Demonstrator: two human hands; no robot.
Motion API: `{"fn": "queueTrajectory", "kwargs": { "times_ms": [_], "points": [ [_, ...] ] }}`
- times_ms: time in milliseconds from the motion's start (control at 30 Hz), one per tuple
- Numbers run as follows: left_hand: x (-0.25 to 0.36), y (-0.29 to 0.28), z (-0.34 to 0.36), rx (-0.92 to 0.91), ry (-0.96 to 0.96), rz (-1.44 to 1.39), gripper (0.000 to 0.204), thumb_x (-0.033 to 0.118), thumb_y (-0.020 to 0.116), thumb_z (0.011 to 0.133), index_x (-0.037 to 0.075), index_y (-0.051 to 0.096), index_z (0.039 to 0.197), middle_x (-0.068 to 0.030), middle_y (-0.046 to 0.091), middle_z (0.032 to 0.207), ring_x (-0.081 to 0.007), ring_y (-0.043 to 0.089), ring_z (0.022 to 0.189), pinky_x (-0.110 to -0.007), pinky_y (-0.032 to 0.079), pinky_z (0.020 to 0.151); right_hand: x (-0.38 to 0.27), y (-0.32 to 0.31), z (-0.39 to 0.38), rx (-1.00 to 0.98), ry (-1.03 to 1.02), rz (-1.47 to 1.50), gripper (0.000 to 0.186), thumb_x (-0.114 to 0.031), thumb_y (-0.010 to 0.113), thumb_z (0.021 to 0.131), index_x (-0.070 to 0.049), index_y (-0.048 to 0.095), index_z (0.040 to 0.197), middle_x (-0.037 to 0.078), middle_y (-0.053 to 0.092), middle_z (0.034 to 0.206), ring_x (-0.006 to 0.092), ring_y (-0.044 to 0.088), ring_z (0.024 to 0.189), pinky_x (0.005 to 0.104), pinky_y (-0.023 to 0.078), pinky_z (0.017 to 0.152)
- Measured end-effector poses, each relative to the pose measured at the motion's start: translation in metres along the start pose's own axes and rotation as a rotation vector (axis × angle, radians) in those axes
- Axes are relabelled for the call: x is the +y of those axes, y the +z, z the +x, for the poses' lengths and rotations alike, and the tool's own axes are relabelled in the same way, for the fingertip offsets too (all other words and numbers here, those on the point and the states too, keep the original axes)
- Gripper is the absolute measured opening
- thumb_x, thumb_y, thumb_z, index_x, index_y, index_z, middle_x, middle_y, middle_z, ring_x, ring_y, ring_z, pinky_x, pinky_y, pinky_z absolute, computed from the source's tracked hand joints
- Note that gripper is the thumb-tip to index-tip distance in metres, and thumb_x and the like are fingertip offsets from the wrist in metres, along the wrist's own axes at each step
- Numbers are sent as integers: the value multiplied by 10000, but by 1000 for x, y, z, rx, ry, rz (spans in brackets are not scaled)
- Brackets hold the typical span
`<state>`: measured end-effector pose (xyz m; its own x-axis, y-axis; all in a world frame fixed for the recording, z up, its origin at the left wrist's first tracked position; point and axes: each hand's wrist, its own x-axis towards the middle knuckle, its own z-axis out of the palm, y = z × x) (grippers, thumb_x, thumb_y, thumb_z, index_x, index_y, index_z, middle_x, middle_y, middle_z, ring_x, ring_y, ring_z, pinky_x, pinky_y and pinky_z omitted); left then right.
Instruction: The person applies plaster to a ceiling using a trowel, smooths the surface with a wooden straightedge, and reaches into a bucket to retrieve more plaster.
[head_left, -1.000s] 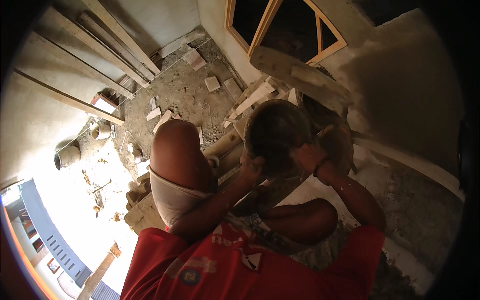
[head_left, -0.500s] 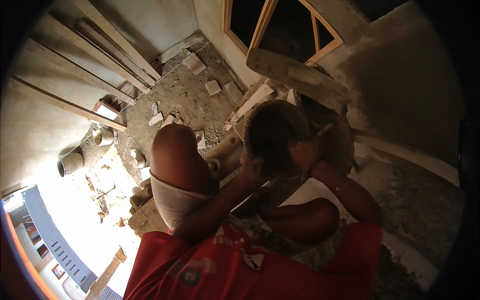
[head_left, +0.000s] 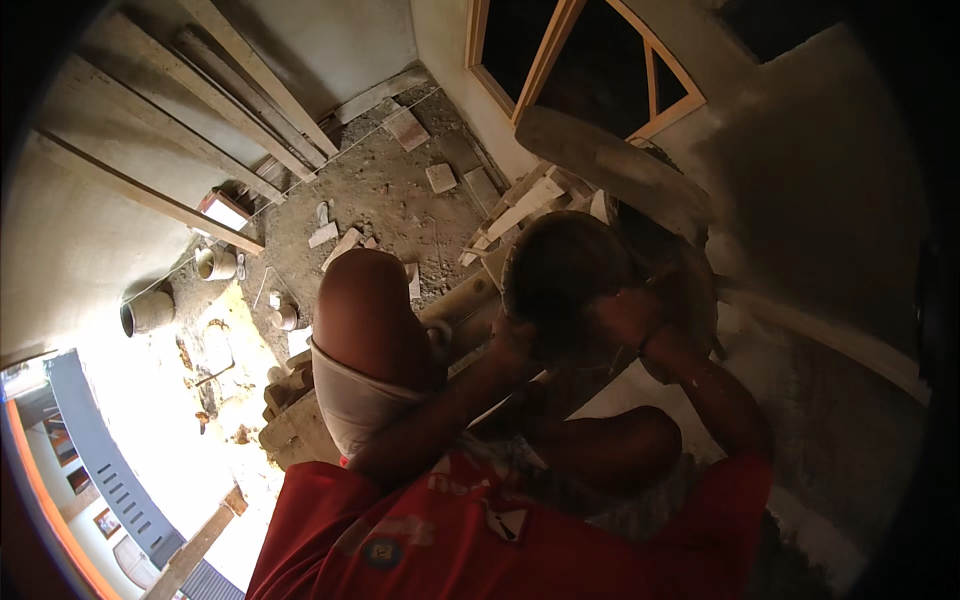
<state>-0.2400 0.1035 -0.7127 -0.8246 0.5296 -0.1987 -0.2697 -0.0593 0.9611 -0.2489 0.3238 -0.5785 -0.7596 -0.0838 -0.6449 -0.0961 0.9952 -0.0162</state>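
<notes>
A dark round bucket (head_left: 512, 262) is tipped in front of me, its wide mouth facing me and its inside deep in shadow. My left hand (head_left: 515, 338) is closed on the near left part of its rim. At the right side of the mouth is my right hand (head_left: 628, 316), its fingers curled in like a fist. What that hand holds, if anything, is lost in the dark. Just beyond the right hand is a second rounded container (head_left: 692, 300), partly hidden by the bucket and my wrist.
A long rough plank (head_left: 615, 170) lies beyond the bucket, by scrap wood (head_left: 520, 208). Long boards (head_left: 150, 190) lean on the left wall. Tiles (head_left: 405, 130) and rubble lie on the dirt floor. Two pails (head_left: 148, 313) stand at left, near a bright opening. A wooden window frame (head_left: 665, 118) is ahead.
The whole view has shifted slightly, so the room sits a little lower and further right. Both hands stay at the bucket; the right one has moved slightly against its mouth.
</notes>
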Motion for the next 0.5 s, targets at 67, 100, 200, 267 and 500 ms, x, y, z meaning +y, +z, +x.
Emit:
{"fn": "queueTrajectory", "kwargs": {
  "times_ms": [67,100,200,267,500],
  "points": [
    [41,9,-5,84,-30,-312,403,194,552,848,27,495,1210,-158,578,1132,-270,558,1083,-370,482,900,-4,-20,-12,114,29,-20,159,-197,539,807,-96,633,888,172,649,822,354,647,792,461,522,692],
    [46,10,-6,73,23,-290,407,169,547,853,29,476,1228,-151,574,1140,-257,561,1074,-369,489,896,4,-21,-22,212,23,-3,169,-193,530,818,-110,614,939,175,645,840,348,642,795,468,519,690],
    [-6,8,-6,76,104,243,405,108,554,847,19,453,1229,-145,565,1146,-204,571,1029,-345,515,859,-10,-50,-12,163,170,-96,181,-165,507,826,-88,595,964,188,630,864,342,631,844,467,508,729],
    [-31,10,-8,118,-5,258,376,97,564,841,13,474,1196,-146,562,1147,-189,580,999,-336,531,824,-14,-49,7,169,173,-138,174,-163,500,828,-72,604,933,187,627,867,331,630,862,457,508,740],
    [-48,2,-2,200,-553,-35,276,131,540,862,10,561,1110,-135,597,1053,-224,602,933,-353,539,757,-40,-16,52,47,-71,-297,217,-233,491,883,-61,624,877,135,634,848,280,638,809,417,520,702]
  ]
}}
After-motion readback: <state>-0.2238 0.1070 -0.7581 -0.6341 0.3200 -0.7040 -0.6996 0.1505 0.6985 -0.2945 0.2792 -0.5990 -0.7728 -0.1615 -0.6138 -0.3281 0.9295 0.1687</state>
